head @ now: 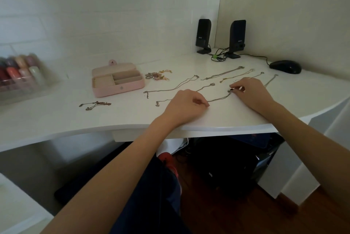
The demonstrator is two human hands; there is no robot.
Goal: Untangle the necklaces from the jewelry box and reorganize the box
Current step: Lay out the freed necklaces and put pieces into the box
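Necklace (219,99) between both pinching hands

Jewelry box (117,80) sits left of centre on the desk (56,120); necklaces (223,75) spread rightward; speakers (219,38) and mouse (285,66) upper right.

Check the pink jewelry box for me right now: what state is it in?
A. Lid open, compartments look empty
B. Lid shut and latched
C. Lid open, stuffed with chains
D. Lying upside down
A: the pink jewelry box sits lid-back on the desk, with no chains visible in its compartments.
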